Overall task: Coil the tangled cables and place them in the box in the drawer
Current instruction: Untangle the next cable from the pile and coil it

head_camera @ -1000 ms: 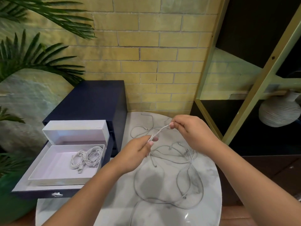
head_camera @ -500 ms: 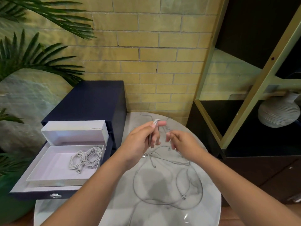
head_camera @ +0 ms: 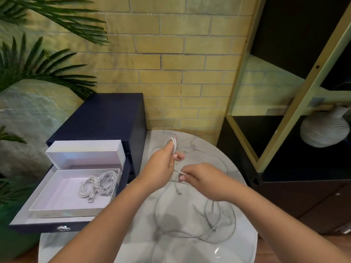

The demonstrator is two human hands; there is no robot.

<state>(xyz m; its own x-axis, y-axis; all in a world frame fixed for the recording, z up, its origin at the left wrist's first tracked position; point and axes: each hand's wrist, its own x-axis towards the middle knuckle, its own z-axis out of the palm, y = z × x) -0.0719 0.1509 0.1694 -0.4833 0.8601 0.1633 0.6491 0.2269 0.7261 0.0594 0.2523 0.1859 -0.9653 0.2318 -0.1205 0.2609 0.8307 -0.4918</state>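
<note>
Thin white cables [head_camera: 207, 213] lie tangled in loose loops on the round marble table [head_camera: 245, 242]. My left hand [head_camera: 161, 164] holds a small white cable coil [head_camera: 170, 142] looped round its fingers above the table's far side. Just below and to the right, my right hand [head_camera: 201, 177] pinches a strand of the same cable. The open white box [head_camera: 57, 202] sits in the pulled-out navy drawer [head_camera: 49, 227] at the left, and two coiled white cables [head_camera: 100, 183] lie inside it.
The box's white lid [head_camera: 85, 152] stands at the back of the drawer. The navy cabinet [head_camera: 106, 116] is against the brick wall. Palm fronds [head_camera: 38, 69] hang at the left. A dark shelf unit with a gold frame [head_camera: 281, 114] holds a ribbed white vase [head_camera: 322, 130] at the right.
My left hand rose and moved away from me with cable now looped round its fingers. My right hand dropped lower and took a new strand.
</note>
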